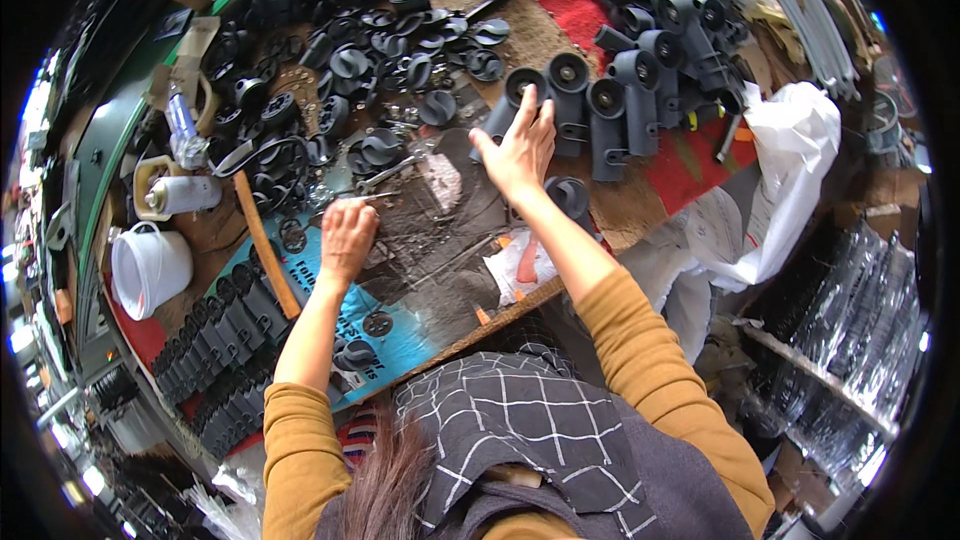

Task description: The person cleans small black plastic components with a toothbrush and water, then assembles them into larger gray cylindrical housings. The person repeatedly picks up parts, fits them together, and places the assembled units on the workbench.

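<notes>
My left hand (348, 238) is closed above the worn middle of the bench, its fingers curled together. Whatever they pinch is too small to make out; a thin metal piece (384, 196) shows beside the fingertips. My right hand (520, 152) reaches further forward, fingers stretched and thumb spread apart. It rests over a dark grey plastic tube fitting (496, 120) with a round end, at the left of a row of similar fittings (606, 130). Curved black plastic caps (380, 147) and small loose metal parts (400, 172) lie between and beyond my hands.
Black plastic parts (350, 62) heap up at the far left. A wooden stick (266, 245), white bucket (150, 270) and stacked grey fittings (215, 340) stand left. A white plastic bag (790, 170) hangs at the right edge, near wrapped black parts (850, 330).
</notes>
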Motion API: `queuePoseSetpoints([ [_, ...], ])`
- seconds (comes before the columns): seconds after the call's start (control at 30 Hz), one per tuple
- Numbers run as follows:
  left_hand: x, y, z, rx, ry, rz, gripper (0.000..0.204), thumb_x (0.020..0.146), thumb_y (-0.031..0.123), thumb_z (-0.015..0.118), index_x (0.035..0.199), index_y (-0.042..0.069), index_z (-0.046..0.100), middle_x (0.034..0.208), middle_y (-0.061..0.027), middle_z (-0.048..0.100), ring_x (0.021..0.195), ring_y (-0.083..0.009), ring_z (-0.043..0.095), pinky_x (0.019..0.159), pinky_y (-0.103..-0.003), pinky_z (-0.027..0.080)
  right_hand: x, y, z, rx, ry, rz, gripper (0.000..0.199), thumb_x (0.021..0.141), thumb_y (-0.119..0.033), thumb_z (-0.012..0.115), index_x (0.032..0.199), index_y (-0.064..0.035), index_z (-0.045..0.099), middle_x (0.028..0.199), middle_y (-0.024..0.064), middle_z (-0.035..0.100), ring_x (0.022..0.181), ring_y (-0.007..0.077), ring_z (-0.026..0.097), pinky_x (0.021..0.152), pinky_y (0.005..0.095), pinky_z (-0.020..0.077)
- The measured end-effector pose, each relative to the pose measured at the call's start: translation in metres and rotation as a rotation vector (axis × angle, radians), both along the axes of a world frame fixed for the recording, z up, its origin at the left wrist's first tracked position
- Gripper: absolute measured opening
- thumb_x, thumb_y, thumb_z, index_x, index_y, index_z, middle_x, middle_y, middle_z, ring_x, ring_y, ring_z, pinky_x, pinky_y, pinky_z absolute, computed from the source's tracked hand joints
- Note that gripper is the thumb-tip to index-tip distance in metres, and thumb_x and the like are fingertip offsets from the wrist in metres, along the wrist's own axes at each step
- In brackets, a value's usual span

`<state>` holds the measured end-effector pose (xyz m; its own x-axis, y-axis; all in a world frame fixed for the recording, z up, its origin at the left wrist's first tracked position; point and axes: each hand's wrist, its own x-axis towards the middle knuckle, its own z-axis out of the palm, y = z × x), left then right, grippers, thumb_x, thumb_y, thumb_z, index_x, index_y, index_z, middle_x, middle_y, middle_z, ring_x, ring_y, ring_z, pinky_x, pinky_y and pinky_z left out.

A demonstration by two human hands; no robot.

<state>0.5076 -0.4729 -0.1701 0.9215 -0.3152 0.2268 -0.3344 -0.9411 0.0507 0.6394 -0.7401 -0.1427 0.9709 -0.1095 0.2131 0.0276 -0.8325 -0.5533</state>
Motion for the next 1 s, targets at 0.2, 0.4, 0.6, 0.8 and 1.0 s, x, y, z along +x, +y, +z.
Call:
queuePoseSetpoints([
  [0.2, -0.018, -0.008, 0.027, -0.199, -0.096, 0.184, 0.035, 0.078, 0.014, 0.068, 0.112, 0.013, 0.059, 0.116, -0.0062, 0.053, 0.114, -0.0268, 0.046, 0.098, -0.042, 0.032, 0.010, 0.010, -0.004, 0.121, -0.156, 0.106, 0.097, 0.067, -0.011, 0.073, 0.145, -0.0029, 0.015, 0.136, 0.0363, 0.025, 0.125, 0.0511, 0.031, 0.106, 0.0529, 0.0302],
  [0.4, -0.023, -0.080, 0.040, -1.079, 0.216, 0.545, 0.044, 0.085, 0.026, 0.068, 0.121, 0.007, 0.055, 0.114, -0.0123, 0.056, 0.098, -0.0249, 0.057, 0.084, -0.037, 0.046, -0.127, 0.014, 0.038, 0.288, 0.040, 0.618, 0.094, 0.070, -0.010, 0.076, 0.144, -0.0052, 0.019, 0.139, 0.0282, 0.023, 0.129, 0.0453, 0.030, 0.106, 0.0524, 0.0304],
  [0.6, -0.024, -0.084, 0.037, -1.011, 0.481, 0.424, 0.022, 0.078, 0.017, 0.072, 0.096, 0.005, 0.067, 0.097, -0.0112, 0.066, 0.094, -0.0268, 0.062, 0.086, -0.035, 0.047, -0.065, 0.062, 0.015, 0.095, 0.096, 0.606, 0.030, 0.083, -0.026, 0.066, 0.105, -0.0060, 0.059, 0.106, 0.0103, 0.056, 0.103, 0.0307, 0.048, 0.090, 0.0435, 0.0351],
  [0.8, -0.034, -0.080, 0.046, -1.049, 0.290, 0.546, 0.023, 0.083, 0.020, 0.071, 0.100, 0.005, 0.067, 0.100, -0.0083, 0.067, 0.097, -0.0213, 0.062, 0.088, -0.034, 0.047, 0.007, 0.124, 0.022, -0.221, 0.103, 0.580, 0.020, 0.078, -0.027, 0.070, 0.085, -0.0091, 0.064, 0.094, 0.0071, 0.057, 0.097, 0.0279, 0.049, 0.082, 0.0417, 0.0367],
  [1.0, -0.039, -0.076, 0.058, -1.829, 0.228, 0.815, 0.020, 0.086, 0.011, 0.070, 0.100, 0.002, 0.058, 0.086, -0.0020, 0.063, 0.077, -0.0087, 0.060, 0.072, -0.024, 0.051, -0.099, 0.061, 0.066, 0.065, 0.220, 0.690, 0.027, 0.076, -0.031, 0.073, 0.087, -0.0093, 0.063, 0.094, 0.0068, 0.056, 0.097, 0.0261, 0.049, 0.083, 0.0398, 0.0341],
])
